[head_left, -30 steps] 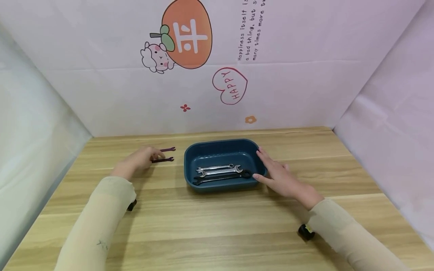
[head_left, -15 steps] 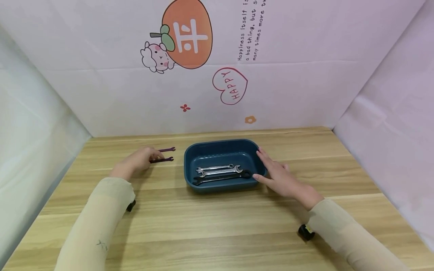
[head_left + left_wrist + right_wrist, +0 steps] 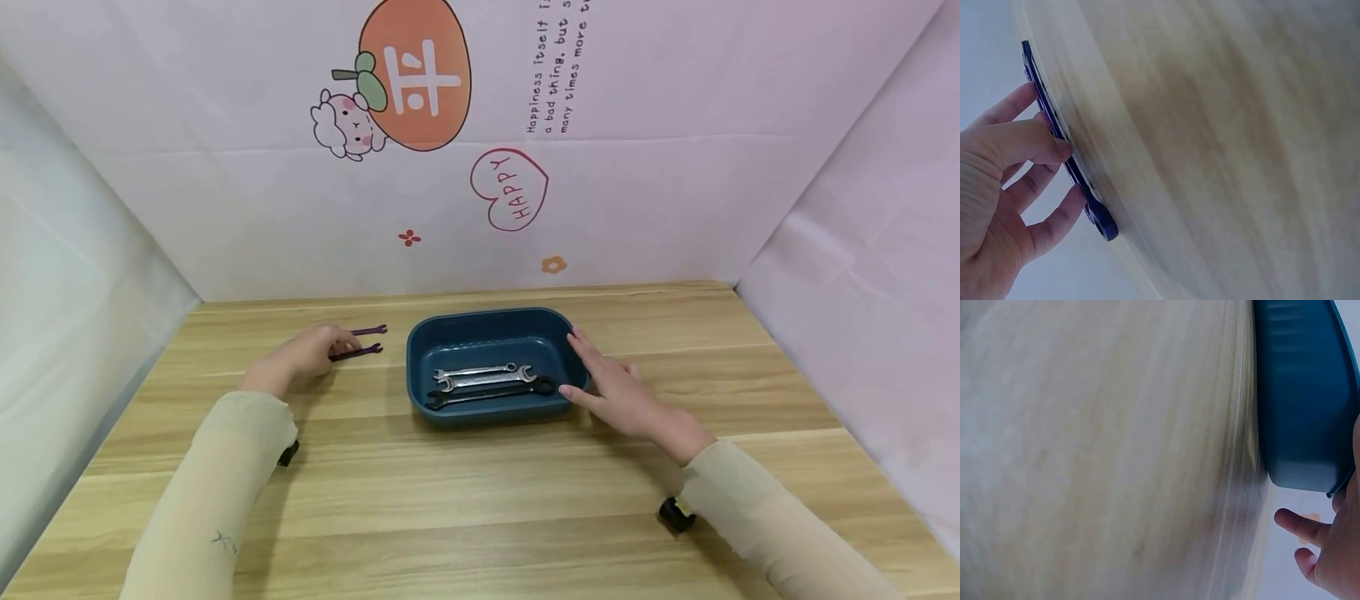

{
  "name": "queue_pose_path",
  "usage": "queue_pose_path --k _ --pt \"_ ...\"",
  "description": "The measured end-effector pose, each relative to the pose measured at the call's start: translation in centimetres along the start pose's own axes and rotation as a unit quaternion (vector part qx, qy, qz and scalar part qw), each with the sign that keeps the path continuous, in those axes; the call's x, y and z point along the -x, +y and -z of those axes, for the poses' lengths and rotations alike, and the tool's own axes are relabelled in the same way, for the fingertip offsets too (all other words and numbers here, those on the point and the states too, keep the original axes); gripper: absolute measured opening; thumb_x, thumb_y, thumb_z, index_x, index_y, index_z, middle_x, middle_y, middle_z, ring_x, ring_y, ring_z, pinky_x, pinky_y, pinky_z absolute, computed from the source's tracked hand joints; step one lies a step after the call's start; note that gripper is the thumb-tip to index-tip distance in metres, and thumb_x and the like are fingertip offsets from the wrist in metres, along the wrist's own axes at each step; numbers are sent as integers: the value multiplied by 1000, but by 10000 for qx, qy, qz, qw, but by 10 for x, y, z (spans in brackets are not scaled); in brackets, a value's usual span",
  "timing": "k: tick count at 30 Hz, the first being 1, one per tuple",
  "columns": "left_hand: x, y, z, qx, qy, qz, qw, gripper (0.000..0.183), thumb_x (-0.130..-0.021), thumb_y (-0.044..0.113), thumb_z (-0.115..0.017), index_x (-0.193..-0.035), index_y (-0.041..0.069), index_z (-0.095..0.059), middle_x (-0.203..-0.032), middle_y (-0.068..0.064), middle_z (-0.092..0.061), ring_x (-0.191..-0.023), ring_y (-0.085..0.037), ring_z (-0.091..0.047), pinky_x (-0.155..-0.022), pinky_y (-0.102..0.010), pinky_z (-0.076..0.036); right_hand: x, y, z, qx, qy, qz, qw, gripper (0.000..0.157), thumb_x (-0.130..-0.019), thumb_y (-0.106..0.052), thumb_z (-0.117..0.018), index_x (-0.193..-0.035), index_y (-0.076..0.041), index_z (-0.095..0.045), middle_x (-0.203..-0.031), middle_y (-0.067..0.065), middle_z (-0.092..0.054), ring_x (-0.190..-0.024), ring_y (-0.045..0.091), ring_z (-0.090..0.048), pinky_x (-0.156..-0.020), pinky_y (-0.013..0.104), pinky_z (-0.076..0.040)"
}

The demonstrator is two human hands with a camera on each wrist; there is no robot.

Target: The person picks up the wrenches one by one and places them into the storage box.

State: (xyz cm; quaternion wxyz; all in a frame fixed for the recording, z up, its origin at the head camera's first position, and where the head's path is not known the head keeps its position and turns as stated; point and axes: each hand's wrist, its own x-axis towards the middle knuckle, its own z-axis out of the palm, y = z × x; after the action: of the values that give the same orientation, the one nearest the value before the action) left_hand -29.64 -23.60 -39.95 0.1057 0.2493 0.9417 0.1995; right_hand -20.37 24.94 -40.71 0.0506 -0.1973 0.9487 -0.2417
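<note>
At the left in the head view, my left hand [image 3: 309,350] pinches a purple wrench [image 3: 367,351] between thumb and fingers. Its open end points right, and its other end shows below my fingers in the left wrist view. The wrench is at or just over the tabletop; I cannot tell which. A second purple wrench [image 3: 372,331] lies just behind it, partly hidden by the hand. My right hand [image 3: 622,396] touches the right end of a blue plastic basin [image 3: 542,350], fingers extended along its rim. Inside lie a small silver wrench [image 3: 472,371], a larger silver wrench [image 3: 487,380] and a black wrench [image 3: 487,394].
The wood-grain table [image 3: 465,500] runs back to a white printed backdrop [image 3: 637,208]. White sheets [image 3: 82,250] hang along both sides. A small black device [image 3: 677,515] sits under the right wrist, another [image 3: 288,453] by the left.
The left hand has drawn slightly leftward with the pinched purple wrench, whose open end now sits a little higher in view. The right hand and basin have stayed put.
</note>
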Motion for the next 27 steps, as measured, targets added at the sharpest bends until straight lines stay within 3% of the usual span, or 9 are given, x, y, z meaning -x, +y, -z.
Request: queue_pose_path --k 8,27 --pt "0 4 3 62 -93 49 9999 55 -76 -29 -53 -124 -5 -69 -112 -26 -67 -108 -43 -62 -95 -57 -50 1 -1 0 -8 -26 -10 10000 85 -105 -51 -52 -165 -8 -10 -171 10 -1 -147 45 -30 -101 63 -24" --pt "1 3 6 37 -117 171 9998 56 -74 -27 -52 -123 -7 -70 -110 -23 -68 -103 -38 -63 -86 -49 -53 0 0 0 29 -37 25 10000 85 -105 -52 -51 -166 -9 -10 -171 11 -2 -147 45 -30 -102 66 -22"
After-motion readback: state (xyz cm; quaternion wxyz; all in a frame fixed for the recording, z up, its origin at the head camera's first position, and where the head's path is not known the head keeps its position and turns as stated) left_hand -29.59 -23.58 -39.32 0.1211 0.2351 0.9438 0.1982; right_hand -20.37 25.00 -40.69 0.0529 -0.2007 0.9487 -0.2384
